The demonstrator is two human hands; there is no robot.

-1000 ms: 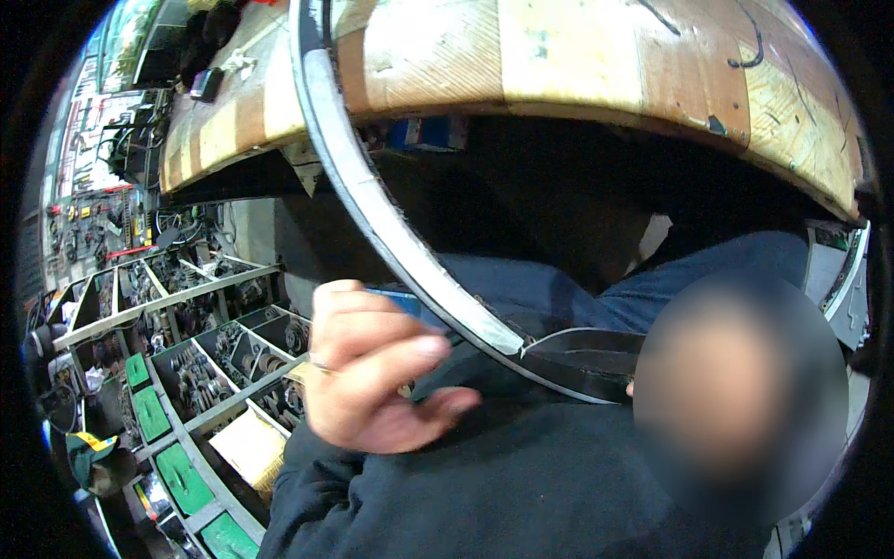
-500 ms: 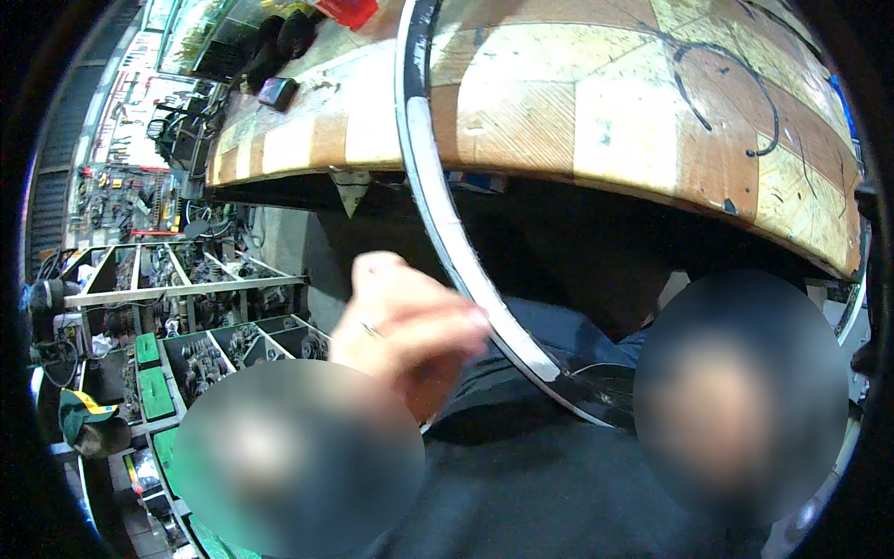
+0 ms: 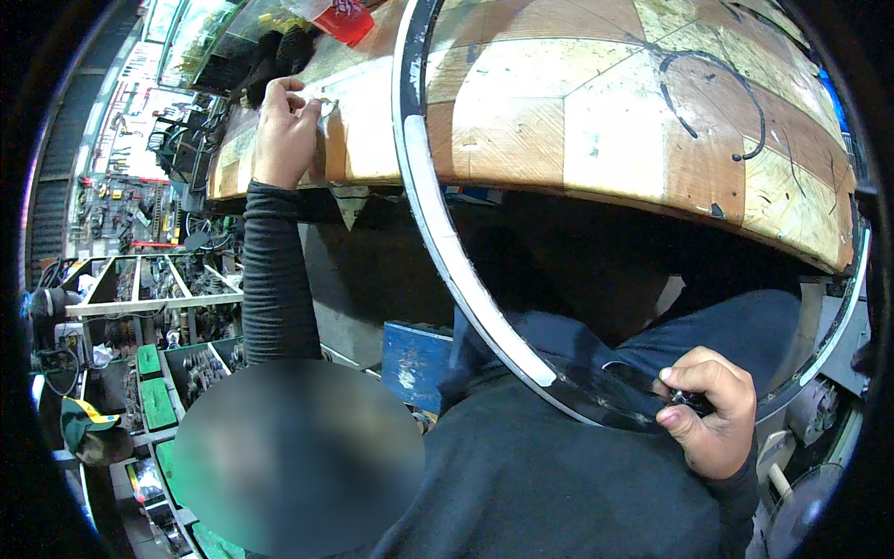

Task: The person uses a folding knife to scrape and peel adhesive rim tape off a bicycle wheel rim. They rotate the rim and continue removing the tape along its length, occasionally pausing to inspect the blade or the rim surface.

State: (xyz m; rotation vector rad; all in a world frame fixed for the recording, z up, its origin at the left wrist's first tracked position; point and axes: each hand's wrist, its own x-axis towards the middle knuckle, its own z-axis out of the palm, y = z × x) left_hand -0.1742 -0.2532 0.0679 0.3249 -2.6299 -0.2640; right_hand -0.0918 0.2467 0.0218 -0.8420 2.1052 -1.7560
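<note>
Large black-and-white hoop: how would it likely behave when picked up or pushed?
The hoop is probably stiff, given its smooth, unkinked curve past the bench. It seems light for its size, being narrow. Its roundness suggests it could roll on edge.

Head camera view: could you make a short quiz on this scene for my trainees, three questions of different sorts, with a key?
1. Where is each hand?
2. True or false: the dark curved cord lies on the wooden workbench, to the right of the wheel rim in the picture.
3. What colour is the long band along the rim?
A. Red
B. Green
C. White

Key:
1. The left hand is at the workbench's left end; whether it holds anything cannot be made out. The right hand pinches a dark piece by the rim's lower stretch.
2. True.
3. C.
</note>
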